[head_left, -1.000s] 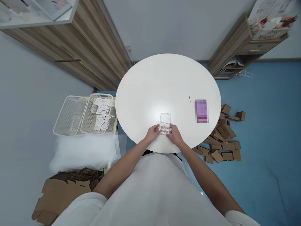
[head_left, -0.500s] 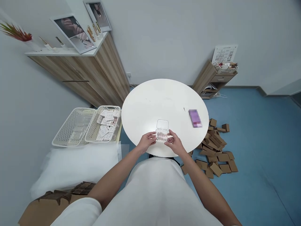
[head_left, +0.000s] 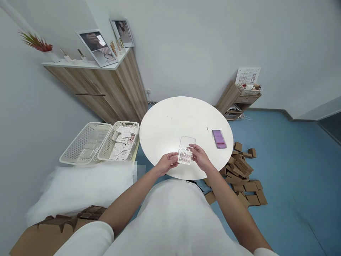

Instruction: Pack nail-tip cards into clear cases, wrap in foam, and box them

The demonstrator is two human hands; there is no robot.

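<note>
Holding clear hinged case at near part of table, lid raised. Resting or lifted: cannot tell. Left hand: fingers narrow, on case's left side. Right hand: fingers on case's right side, reaching up to lid's edge. Judged best: steady level from both sides, press lightly, avoid straining lid or tipping two rows of small shiny pieces. Mind table's near edge, close by. Widest room for moving: toward table's far side. Less toward table's right edge, with purple packet near it. Beyond table: white plastic basket at left, cardboard boxes at right.
</note>
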